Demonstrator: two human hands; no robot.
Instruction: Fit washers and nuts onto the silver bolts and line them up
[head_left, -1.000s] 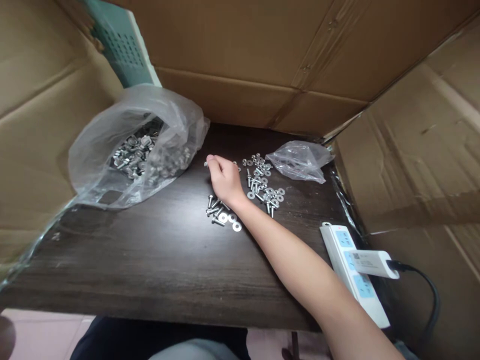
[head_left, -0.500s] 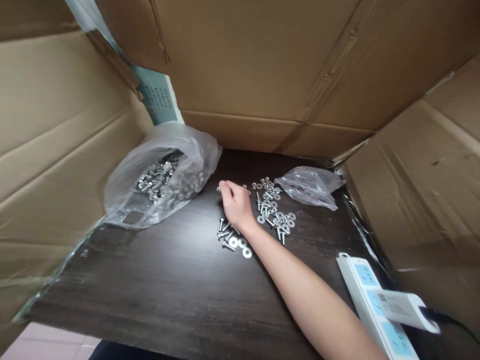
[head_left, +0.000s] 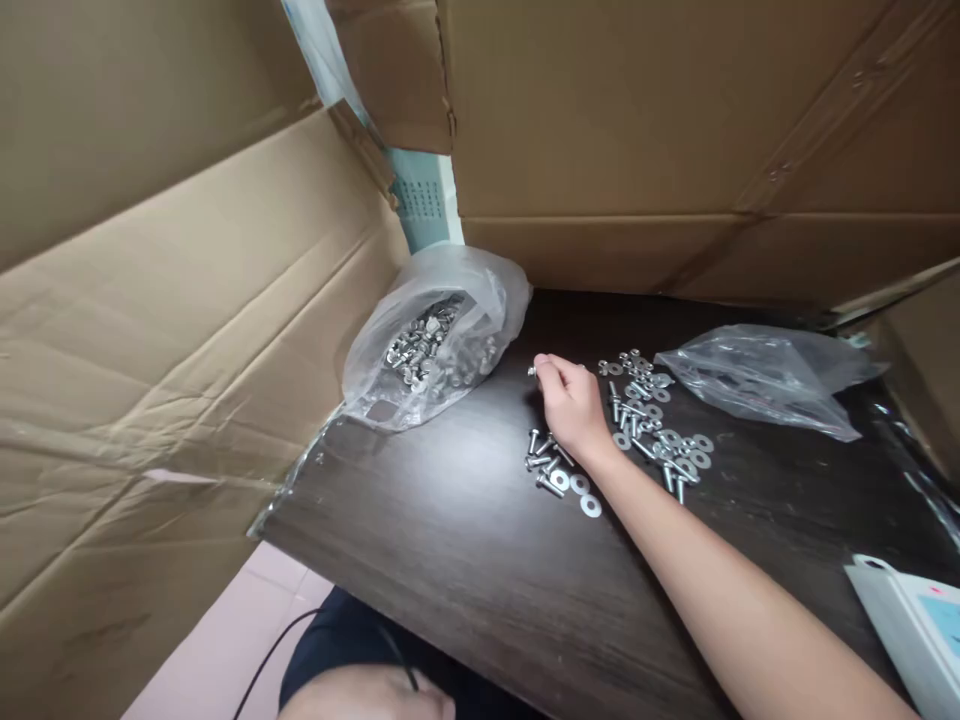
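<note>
My right hand (head_left: pixel 574 405) is closed above the dark table. A small shiny metal piece (head_left: pixel 532 371) pokes out at its fingertips, too small to tell whether nut or bolt. Just below the hand lie several bolts (head_left: pixel 551 485) and flat washers (head_left: pixel 591 505). To its right spreads a larger scatter of bolts, nuts and washers (head_left: pixel 664 440). My left hand (head_left: pixel 367 695) rests low at the bottom edge over the dark-clothed lap, its fingers mostly out of sight. A clear plastic bag (head_left: pixel 360 375) holding many metal fasteners (head_left: pixel 424 345) stands open at the back left.
Cardboard walls (head_left: pixel 600 120) surround the table (head_left: pixel 435 540) on the left, back and right. A flattened clear bag (head_left: pixel 765 375) lies at the back right. A white power strip (head_left: pixel 885 610) sits at the right front. A black cable (head_left: pixel 277 640) hangs beside the lap.
The view has swung left, so everything appears further right. My left hand and lap have come into view at the bottom. My right hand stays closed near the same spot on the table.
</note>
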